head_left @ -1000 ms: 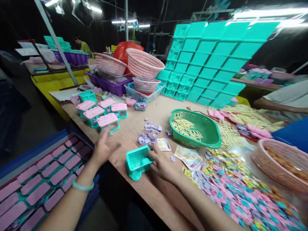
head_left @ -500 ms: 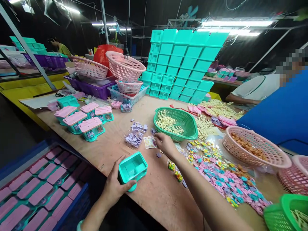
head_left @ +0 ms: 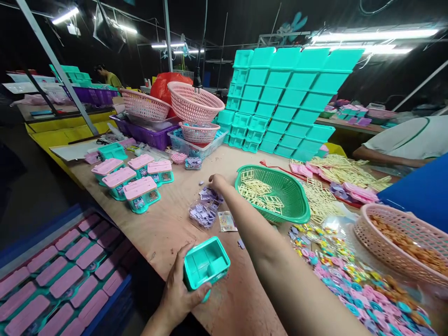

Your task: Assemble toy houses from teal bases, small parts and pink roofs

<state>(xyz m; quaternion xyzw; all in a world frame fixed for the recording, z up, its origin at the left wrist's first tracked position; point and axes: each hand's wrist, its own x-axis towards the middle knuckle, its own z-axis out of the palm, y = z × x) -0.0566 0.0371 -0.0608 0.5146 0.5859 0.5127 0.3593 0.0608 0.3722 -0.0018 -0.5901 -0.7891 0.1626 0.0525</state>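
Observation:
My left hand [head_left: 180, 284] is wrapped round a small turquoise plastic box [head_left: 201, 284], tilted with its open top toward me near the table's front edge. The inside shows stepped turquoise walls and no loose pieces. My right hand [head_left: 218, 182] reaches out over the far side of a pile of small purple pieces [head_left: 212, 195]; its fingers are curled, and what they hold, if anything, is hidden. Nearer to me is a clear container of purple pieces [head_left: 202, 214]. Beside it lies a small printed packet [head_left: 227, 221], partly behind my right forearm.
A green basket [head_left: 297, 200] holds cream lattice pieces. Pink-lidded turquoise boxes [head_left: 142, 189] stand at left; more fill a blue crate [head_left: 115, 291] below. Turquoise boxes [head_left: 280, 93] are stacked at the back. Colourful small parts [head_left: 353, 275] and a pink basket [head_left: 371, 228] are at right.
My right hand has moved from beside the printed packet, left and away from me, to the purple pieces. My left hand still holds the turquoise box. The view has turned slightly left.

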